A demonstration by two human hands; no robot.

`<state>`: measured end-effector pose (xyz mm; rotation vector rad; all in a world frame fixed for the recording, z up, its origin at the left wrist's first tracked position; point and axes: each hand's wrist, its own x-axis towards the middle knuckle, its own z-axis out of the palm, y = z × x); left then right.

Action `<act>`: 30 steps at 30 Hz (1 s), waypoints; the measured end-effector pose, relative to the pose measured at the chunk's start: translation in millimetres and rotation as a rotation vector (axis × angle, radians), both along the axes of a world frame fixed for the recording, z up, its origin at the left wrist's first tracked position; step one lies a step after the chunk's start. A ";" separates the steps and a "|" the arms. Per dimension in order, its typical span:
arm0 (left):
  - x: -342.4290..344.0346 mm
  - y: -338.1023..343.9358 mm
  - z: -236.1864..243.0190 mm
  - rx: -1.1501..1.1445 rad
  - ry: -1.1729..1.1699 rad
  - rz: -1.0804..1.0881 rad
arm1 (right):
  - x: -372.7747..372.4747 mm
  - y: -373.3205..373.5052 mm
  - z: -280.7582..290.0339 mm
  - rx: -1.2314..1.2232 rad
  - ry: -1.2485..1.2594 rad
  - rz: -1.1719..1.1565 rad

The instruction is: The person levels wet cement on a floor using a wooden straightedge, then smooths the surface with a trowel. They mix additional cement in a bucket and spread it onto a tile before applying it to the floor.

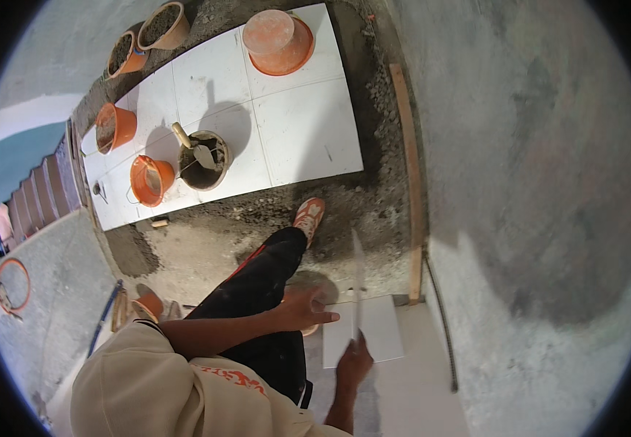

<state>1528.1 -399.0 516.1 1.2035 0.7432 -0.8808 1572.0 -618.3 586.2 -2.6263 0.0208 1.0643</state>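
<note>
My right hand (354,360) grips the lower end of a thin white tile (358,280), turned nearly edge-on to me and slightly blurred. My left hand (303,309) is held just left of that tile, thumb stretched toward it and fingers apart; it holds nothing that I can see. Beneath my hands another white tile (382,341) lies flat on the floor. Partly hidden behind my left hand is a rounded orange container (310,330). My shoe (309,217) stands on the rough ground beyond.
Large white tiles (304,142) cover the floor ahead. On them stand a mortar bucket (212,175) with a trowel (203,155), orange buckets (157,191) and an overturned tub (278,45). A wooden strip (407,182) runs along the right wall. Stairs (39,193) are at far left.
</note>
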 end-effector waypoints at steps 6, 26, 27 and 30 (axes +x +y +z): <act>48.1 59.2 62.6 -0.048 -0.039 0.920 | 59.9 130.7 5.3 0.455 -0.172 0.474; 13.3 264.6 170.6 0.116 -0.257 1.609 | 366.7 535.2 -121.5 0.583 -0.143 0.986; 28.2 277.8 165.5 0.109 -0.284 1.634 | 390.8 561.5 -139.6 0.605 -0.026 0.987; 80.3 323.0 133.3 0.069 -0.256 1.666 | 461.1 620.1 -206.3 0.734 0.301 0.851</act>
